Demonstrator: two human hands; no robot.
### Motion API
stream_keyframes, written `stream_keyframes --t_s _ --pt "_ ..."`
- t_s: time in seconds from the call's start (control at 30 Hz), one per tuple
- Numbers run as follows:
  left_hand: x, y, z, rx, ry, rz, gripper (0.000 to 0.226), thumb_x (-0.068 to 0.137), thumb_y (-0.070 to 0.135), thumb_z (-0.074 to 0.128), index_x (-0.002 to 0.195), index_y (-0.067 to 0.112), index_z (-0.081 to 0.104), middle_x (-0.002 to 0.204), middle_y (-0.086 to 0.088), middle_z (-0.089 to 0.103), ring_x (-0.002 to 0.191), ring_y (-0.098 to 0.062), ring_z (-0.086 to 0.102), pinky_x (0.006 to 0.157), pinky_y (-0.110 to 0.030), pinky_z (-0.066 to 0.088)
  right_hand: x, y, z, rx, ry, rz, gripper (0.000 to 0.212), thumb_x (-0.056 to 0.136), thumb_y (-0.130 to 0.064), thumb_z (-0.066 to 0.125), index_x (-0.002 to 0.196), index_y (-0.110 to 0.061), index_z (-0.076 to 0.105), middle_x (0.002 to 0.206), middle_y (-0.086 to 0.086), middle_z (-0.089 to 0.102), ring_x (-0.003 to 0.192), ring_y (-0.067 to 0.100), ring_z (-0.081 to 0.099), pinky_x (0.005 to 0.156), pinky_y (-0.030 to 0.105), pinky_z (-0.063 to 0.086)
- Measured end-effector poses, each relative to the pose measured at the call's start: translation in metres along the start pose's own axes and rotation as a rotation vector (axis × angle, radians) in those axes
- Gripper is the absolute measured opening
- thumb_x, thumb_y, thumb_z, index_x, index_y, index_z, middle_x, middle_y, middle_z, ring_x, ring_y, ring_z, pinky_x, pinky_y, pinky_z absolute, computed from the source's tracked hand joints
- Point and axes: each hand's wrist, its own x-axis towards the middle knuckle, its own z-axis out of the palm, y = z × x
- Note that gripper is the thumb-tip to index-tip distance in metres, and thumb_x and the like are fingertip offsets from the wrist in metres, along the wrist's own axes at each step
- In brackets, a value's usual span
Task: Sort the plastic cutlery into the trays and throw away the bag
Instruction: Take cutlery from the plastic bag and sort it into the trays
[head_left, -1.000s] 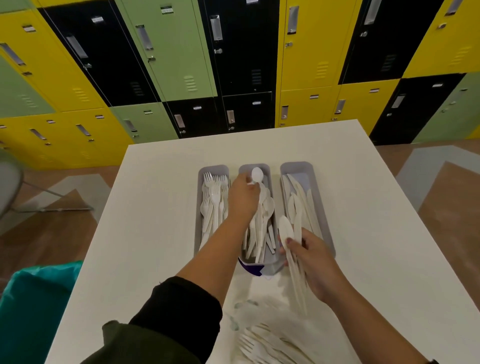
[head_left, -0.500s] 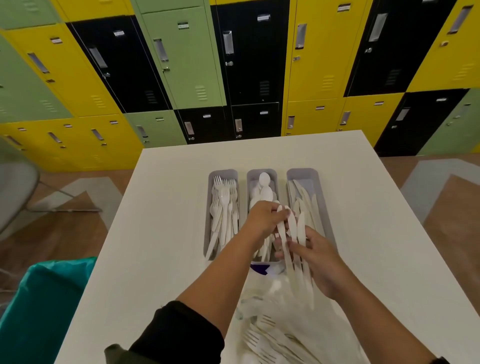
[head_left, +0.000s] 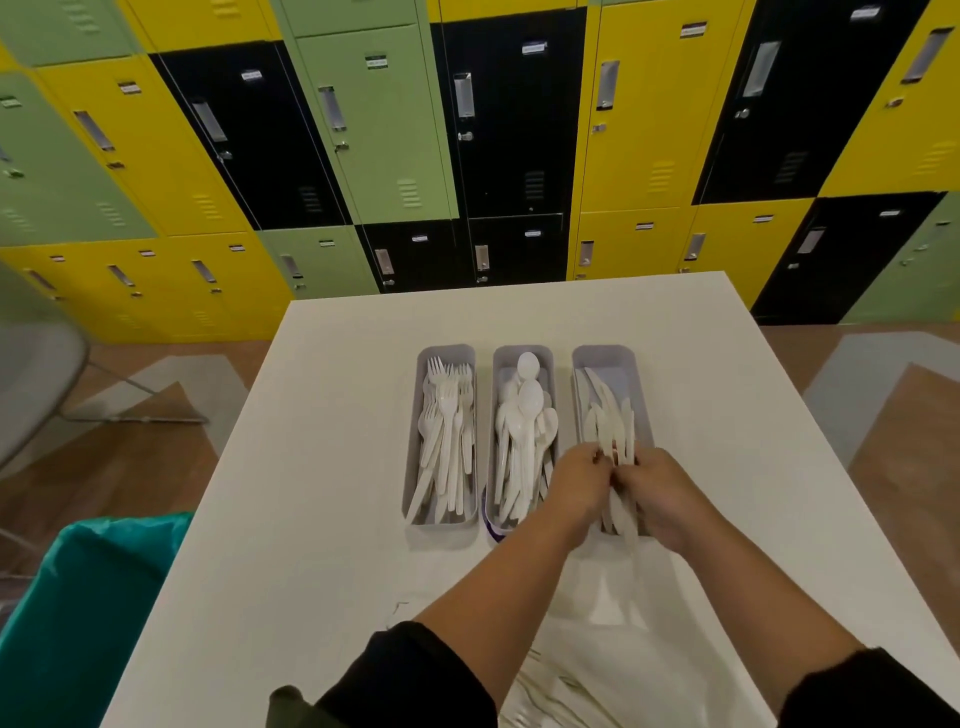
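Both hands over right tray (head_left: 608, 358): left hand (head_left: 579, 480) and right hand (head_left: 662, 491) fingers curled, gripping a knife bundle (head_left: 615, 452).

Lighting is even and moderately bright, coming from overhead; no lamp is visible. The white table (head_left: 332, 467) reads clean, without glare. Soft, short shadows lie under the forearms and beside the grey trays (head_left: 415, 447). Locker doors (head_left: 374, 130) show only faint sheen on their handles. Wide-angle distortion is marked: locker lines bow and splay outward toward the frame edges. Both hands, left hand (head_left: 579, 480) and right hand (head_left: 662, 491), are slightly motion-blurred, as is the clear bag (head_left: 587, 675) at bottom.
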Motion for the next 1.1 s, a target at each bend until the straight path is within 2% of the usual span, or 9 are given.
stream_keyframes --t_s 0.07,0.13,0.23,0.37,0.57,0.73,0.87,1.0,1.1 --pt "0.005 0.005 -0.001 0.019 0.034 0.034 0.029 0.095 0.01 0.036 0.107 -0.001 0.061 0.094 -0.02 0.064 0.081 -0.026 0.059 0.077 -0.041 0.05 0.012 -0.008 -0.006 0.033 0.007 -0.022 0.029 0.09 0.003 0.042 0.108 -0.007 0.062 0.089 0.014 0.068 0.083 0.027 0.066 0.07 0.036 0.055" --pt "0.007 0.013 -0.004 0.043 0.049 0.071 0.027 0.093 0.012 0.041 0.109 0.0 0.059 0.105 -0.019 0.065 0.095 -0.031 0.061 0.083 -0.04 0.05 0.025 -0.016 -0.01 0.122 -0.005 -0.018 0.031 0.09 -0.015 0.05 0.12 -0.013 0.055 0.113 0.014 0.064 0.104 0.027 0.062 0.085 0.037 0.052" --pt "0.005 0.014 -0.009 0.069 0.043 0.116 0.029 0.093 0.011 0.044 0.119 0.004 0.056 0.109 -0.005 0.062 0.1 -0.022 0.057 0.084 -0.028 0.046 0.043 -0.013 -0.018 0.242 -0.062 0.021 0.078 0.072 -0.042 0.06 0.144 -0.027 0.032 0.143 0.003 0.041 0.137 0.028 0.035 0.111 0.047 0.03" --pt "-0.001 0.001 -0.013 0.147 0.031 0.129 0.027 0.091 0.015 0.048 0.116 0.011 0.057 0.113 -0.008 0.063 0.104 -0.023 0.059 0.091 -0.034 0.047 0.027 -0.017 -0.011 0.233 -0.082 -0.015 0.052 0.095 -0.025 0.047 0.145 -0.023 0.031 0.155 0.002 0.026 0.143 0.02 0.021 0.116 0.038 0.019" --pt "-0.037 0.001 -0.026 0.239 0.058 0.193 0.033 0.093 0.014 0.048 0.126 0.009 0.053 0.124 -0.006 0.061 0.114 -0.02 0.057 0.095 -0.029 0.045 -0.015 -0.007 0.006 0.144 -0.025 -0.091 0.039 0.096 -0.009 0.048 0.135 -0.01 0.047 0.135 0.005 0.052 0.125 0.02 0.05 0.1 0.032 0.043" --pt "-0.074 -0.016 -0.044 0.403 0.082 0.273 0.003 0.088 0.016 0.059 0.09 0.015 0.057 0.079 0.006 0.06 0.073 -0.009 0.056 0.061 -0.013 0.041 -0.064 0.009 0.019 -0.009 -0.002 -0.151 0.023 0.09 -0.006 0.056 0.111 -0.015 0.059 0.11 0.004 0.061 0.096 0.016 0.061 0.08 0.021 0.05" --pt "-0.104 -0.042 -0.054 0.619 -0.092 0.291 0.008 0.082 0.015 0.065 0.078 0.013 0.059 0.068 0.005 0.056 0.063 -0.009 0.052 0.057 -0.015 0.038 -0.1 0.038 0.029 -0.143 -0.077 -0.131 0.016 0.087 -0.002 0.059 0.098 -0.012 0.065 0.095 0.006 0.068 0.089 0.019 0.065 0.076 0.022 0.054" --pt "-0.119 -0.069 -0.053 0.928 -0.249 0.288 0.02 0.081 0.015 0.066 0.097 0.004 0.07 0.099 -0.014 0.069 0.091 -0.025 0.062 0.08 -0.031 0.047 -0.117 0.068 0.037 -0.418 -0.101 -0.104 0.015 0.081 -0.005 0.065 0.089 -0.018 0.067 0.09 0.0 0.071 0.084 0.015 0.066 0.072 0.019 0.05" --pt "-0.127 -0.094 -0.052 1.012 -0.286 0.275 0.046 0.076 0.018 0.072 0.119 0.01 0.058 0.122 -0.012 0.055 0.111 -0.026 0.053 0.093 -0.032 0.042 -0.127 0.086 0.044 -0.664 -0.115 -0.109 0.03 0.078 -0.01 0.067 0.108 -0.017 0.065 0.11 0.0 0.068 0.098 0.013 0.064 0.086 0.019 0.047"
